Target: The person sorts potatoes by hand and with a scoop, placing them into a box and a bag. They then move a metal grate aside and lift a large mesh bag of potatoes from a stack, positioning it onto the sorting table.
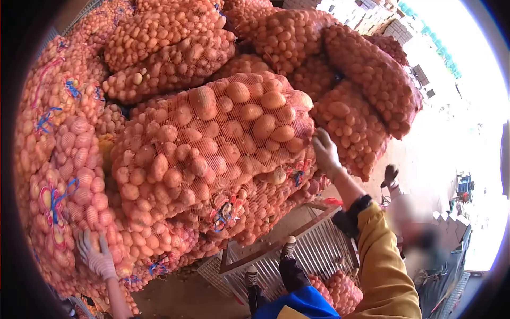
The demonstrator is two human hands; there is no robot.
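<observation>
A large red mesh sack of potatoes (pixel 212 133) lies across the top of the pile in front of me. My right hand (pixel 326 152), in a light glove, is at the right end of this sack, its fingers bent against the mesh. Lower left, my left hand (pixel 98 259), also gloved, rests with fingers spread on another potato sack (pixel 79 212). Blue ties (pixel 62 199) close the end of that sack. More knotted ends, with red and blue ties (pixel 226 213), show below the large sack.
Several more potato sacks (pixel 366 72) are stacked behind and to the right. Below me is a ribbed metal platform (pixel 313 250) with a raised frame; my shoes (pixel 288 247) are near its edge. Another person (pixel 417 223), blurred, is at the right. Stacked boxes (pixel 451 226) stand beyond.
</observation>
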